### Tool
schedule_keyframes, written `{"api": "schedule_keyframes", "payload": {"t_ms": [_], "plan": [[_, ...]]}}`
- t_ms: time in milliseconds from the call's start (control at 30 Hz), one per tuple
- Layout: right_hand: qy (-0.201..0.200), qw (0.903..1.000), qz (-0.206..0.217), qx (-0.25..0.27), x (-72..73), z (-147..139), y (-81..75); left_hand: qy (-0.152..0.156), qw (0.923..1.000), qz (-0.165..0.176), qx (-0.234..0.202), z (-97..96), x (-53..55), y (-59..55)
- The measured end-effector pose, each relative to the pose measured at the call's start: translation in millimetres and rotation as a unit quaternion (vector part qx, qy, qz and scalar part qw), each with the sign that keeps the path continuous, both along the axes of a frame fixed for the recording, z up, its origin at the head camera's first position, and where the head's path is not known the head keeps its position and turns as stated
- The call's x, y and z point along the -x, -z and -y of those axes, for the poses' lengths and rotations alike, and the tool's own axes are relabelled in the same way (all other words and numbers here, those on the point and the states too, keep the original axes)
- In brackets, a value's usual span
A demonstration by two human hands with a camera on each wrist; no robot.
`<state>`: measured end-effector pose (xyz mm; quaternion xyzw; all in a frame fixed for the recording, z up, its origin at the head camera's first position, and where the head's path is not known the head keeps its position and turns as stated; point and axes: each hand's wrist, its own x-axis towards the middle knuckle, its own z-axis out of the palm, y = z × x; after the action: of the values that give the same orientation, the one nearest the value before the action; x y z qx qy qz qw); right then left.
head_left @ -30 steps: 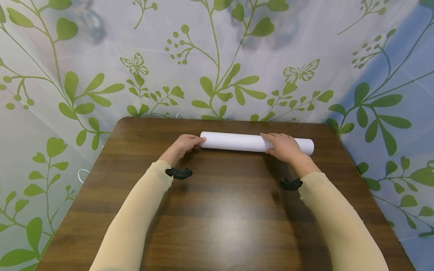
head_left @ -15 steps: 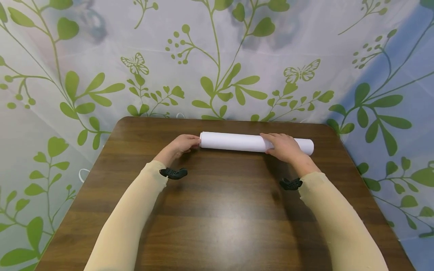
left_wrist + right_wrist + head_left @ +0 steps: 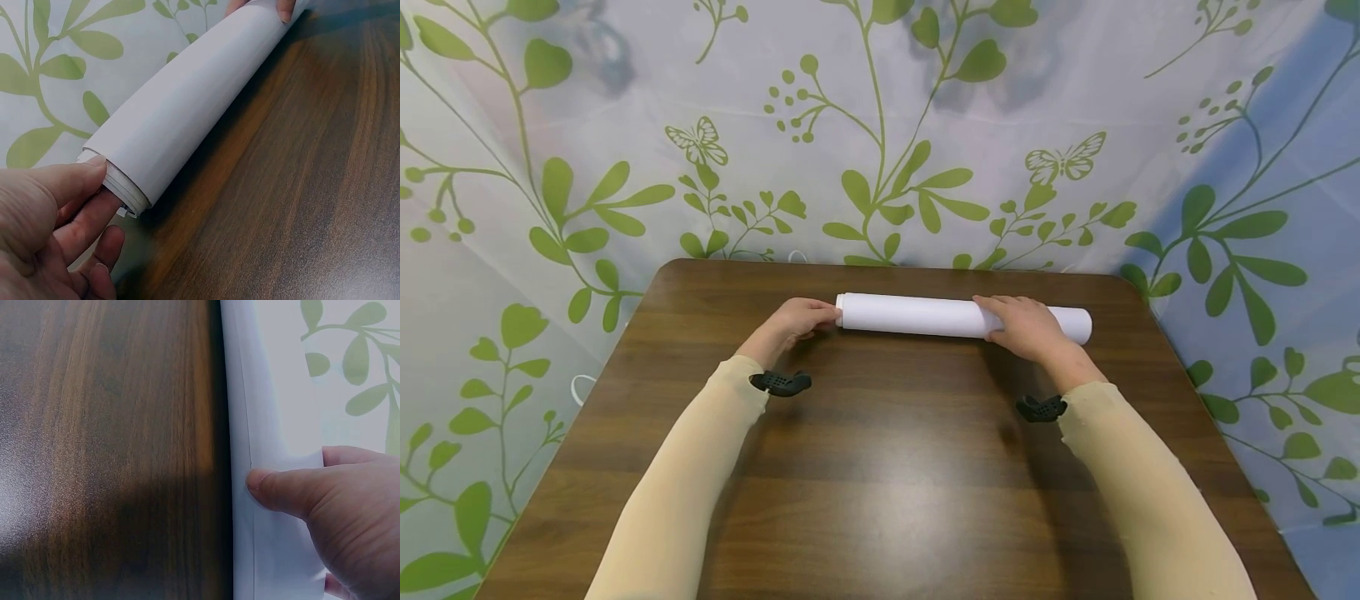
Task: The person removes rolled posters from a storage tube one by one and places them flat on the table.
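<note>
A roll of white paper (image 3: 910,315) lies across the far part of the brown wooden table. At its left end my left hand (image 3: 795,321) pinches the inner layers (image 3: 124,187) between thumb and forefinger; they stick out a little past the outer sheet. The other left fingers curl below, away from the paper. Toward the right end, my right hand (image 3: 1028,327) holds the roll from above. In the right wrist view its thumb (image 3: 275,487) presses near the sheet's long edge, while the fingers reach over the far side and are mostly hidden.
The wooden table (image 3: 895,467) reaches back to a hanging curtain (image 3: 715,75) with green leaves and butterflies. Black straps (image 3: 781,383) sit at both wrists, below cream sleeves (image 3: 677,483).
My left hand has shifted slightly left, drawing the inner layers a short way out of the roll's end. The right hand holds its place on the roll.
</note>
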<state>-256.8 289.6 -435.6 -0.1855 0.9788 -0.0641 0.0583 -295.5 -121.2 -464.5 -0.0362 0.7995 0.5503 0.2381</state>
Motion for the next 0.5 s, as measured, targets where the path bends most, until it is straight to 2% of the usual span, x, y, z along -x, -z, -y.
{"api": "schedule_keyframes", "payload": {"t_ms": [233, 500], "plan": [[-0.002, 1.0000, 0.003, -0.004, 0.3, -0.1, 0.1, -0.006, 1.0000, -0.001, 0.005, 0.6, -0.1, 1.5], [-0.001, 1.0000, 0.003, 0.000, -0.4, -1.0, 0.2, -0.006, 0.9997, -0.006, 0.021, -0.4, -1.5, -2.4]]}}
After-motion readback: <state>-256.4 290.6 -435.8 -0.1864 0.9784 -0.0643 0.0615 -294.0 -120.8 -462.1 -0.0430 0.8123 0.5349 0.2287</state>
